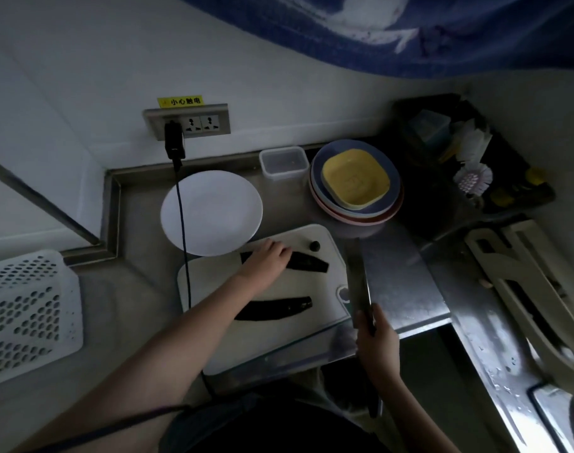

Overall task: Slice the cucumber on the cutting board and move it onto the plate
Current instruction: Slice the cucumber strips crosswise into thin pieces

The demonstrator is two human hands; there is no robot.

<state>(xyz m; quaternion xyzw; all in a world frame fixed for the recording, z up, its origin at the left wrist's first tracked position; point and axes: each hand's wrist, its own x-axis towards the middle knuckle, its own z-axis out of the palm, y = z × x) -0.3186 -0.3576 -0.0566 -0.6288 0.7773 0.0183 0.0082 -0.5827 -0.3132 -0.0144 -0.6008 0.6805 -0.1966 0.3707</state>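
Cucumber halves are lying on the white board (214, 276) at the tabletop's (400, 282) front edge: the near half (276, 308) is sitting alone, cut face down, while the far half (308, 261) is lying under the left hand (266, 259), whose fingers are curling over its middle and pressing it to the board. A small dark end piece (314, 245) is resting just beyond it, near the board's far corner. To the right, the right hand (375, 341) is clamping its grip round the handle of a knife (357, 282), whose blade is pointing away above the board's right edge. A black cable (183, 243) is crossing the board's left side and the plate (210, 212), which is overlapping the board's far edge. Farther back, a clear tub (284, 163) and stacked dishes (356, 183) are standing against the wall.
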